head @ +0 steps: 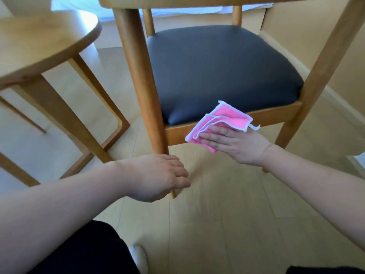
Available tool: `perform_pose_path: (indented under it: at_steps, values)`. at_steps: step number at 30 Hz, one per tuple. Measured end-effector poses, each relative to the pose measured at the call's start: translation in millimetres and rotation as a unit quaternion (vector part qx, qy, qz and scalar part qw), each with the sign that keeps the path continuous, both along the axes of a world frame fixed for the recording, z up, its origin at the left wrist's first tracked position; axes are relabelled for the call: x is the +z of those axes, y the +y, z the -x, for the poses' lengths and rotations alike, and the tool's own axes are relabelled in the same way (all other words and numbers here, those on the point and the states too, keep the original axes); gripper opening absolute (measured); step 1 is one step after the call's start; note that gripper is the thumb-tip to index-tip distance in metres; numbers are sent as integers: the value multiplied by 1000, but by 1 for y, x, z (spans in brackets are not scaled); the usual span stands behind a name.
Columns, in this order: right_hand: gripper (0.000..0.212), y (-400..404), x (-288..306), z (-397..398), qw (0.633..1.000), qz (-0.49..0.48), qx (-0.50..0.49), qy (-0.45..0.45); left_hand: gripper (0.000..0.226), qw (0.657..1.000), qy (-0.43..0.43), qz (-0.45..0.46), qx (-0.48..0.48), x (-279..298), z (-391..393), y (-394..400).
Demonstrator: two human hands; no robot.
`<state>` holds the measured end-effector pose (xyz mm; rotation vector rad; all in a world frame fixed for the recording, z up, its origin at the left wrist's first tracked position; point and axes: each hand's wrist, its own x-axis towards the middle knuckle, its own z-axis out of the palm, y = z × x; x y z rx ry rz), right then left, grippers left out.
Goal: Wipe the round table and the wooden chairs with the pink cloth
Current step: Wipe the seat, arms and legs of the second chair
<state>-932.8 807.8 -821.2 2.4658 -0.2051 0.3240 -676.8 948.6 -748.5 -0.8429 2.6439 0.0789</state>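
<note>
Chair-wiping is under way: the right hand (233, 143), fingers straight, presses the folded pink cloth (217, 123) against the wooden chair (138, 76) seat rail, the left hand (158, 177) grips its leg, and the round table (45, 44) beside it shows no judgeable wiping.

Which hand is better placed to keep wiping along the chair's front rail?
Right. The right hand presses the pink cloth flat against the front rail, while the left hand grips the chair leg.
</note>
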Motion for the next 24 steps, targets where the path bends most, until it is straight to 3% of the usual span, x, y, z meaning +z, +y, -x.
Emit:
perform_pose_path:
  at_steps: [6, 13, 18, 24]
  values:
    - [64, 24, 13, -65, 999, -40, 36, 7, 46, 1000, -9, 19, 18, 7, -19, 8]
    - [63, 29, 16, -75, 999, -43, 30, 12, 46, 999, 8, 9, 34, 9, -30, 11]
    - [64, 19, 12, -47, 998, -55, 23, 20, 43, 1000, 5, 10, 14, 5, -5, 1]
    - [59, -3, 6, 35, 996, -15, -72, 56, 49, 1000, 10, 22, -7, -5, 45, -24]
